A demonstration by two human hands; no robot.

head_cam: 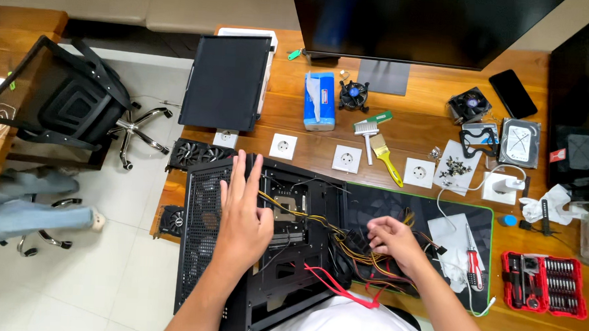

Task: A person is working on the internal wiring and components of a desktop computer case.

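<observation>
- Black steel: an office chair [76, 104] stands on the pale floor at far left, well apart from the desk.
- A black side panel [226, 81] leans at the desk's left rear edge; two graphics cards [197, 155] lie just beside the case's left wall.
- The open computer case [263, 251] lies on its side at the desk's front edge, long axis running away from the person, interior facing up.
- The left hand [243, 213] hovers over the case's left half, palm down, fingers straight and spread. It holds nothing; whether it touches the frame cannot be told.
- The cable bundle [360, 253], yellow, black and red, runs out of the case to the right, long axis left to right. It lies right of the left hand; the right hand is nearer.
- The right hand [394, 241] rests on the bundle, fingers curled and pinched on a black connector.
- A blue-and-white tissue box [320, 101] stands upright behind the case; four white square socket plates [346, 159] lie in a row before it.
- A yellow-handled brush [385, 157] lies diagonally between two plates.
- A red rectangular bit-set case [545, 285] lies open at far right, near a red-handled screwdriver [473, 257].
</observation>
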